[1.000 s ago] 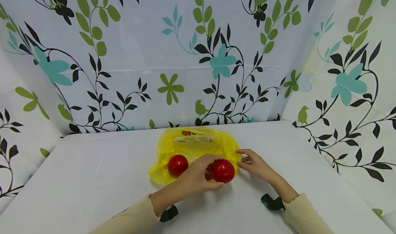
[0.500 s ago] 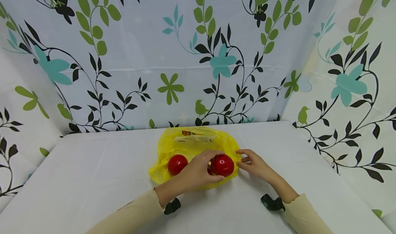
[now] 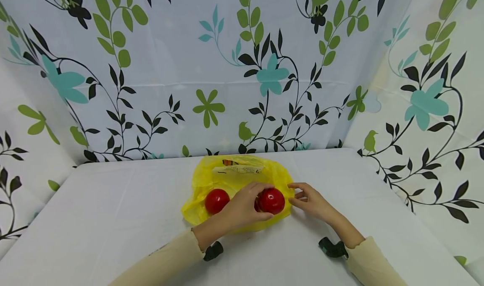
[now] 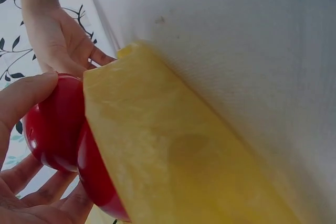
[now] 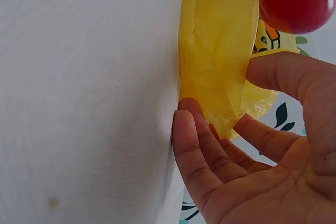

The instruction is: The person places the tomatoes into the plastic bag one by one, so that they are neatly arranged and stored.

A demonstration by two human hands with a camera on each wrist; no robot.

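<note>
A yellow plastic bag [image 3: 272, 174] lies on the white table with its mouth facing me. My left hand [image 3: 243, 204] grips a glossy red ball [image 3: 272, 201] over the bag's right part, thumb on the near side and fingers on the far side. In the left wrist view, another red ball [image 4: 97, 177] shows right by the held one, partly hidden behind the bag's yellow wall. A further red ball [image 3: 217, 201] sits at the bag's left side. My right hand [image 3: 311, 201] holds the bag's right edge, its fingers and thumb around the plastic [image 5: 220, 61].
The white tabletop [image 3: 121, 219] spreads around the bag on both sides. Behind it hangs a cloth [image 3: 181, 67] printed with leaves and flowers. A black wrist camera [image 3: 332, 247] sits under the right forearm, another [image 3: 213, 251] under the left.
My left hand has carried the red ball a little away from me, farther over the bag. The right hand has stayed at the bag's right edge.
</note>
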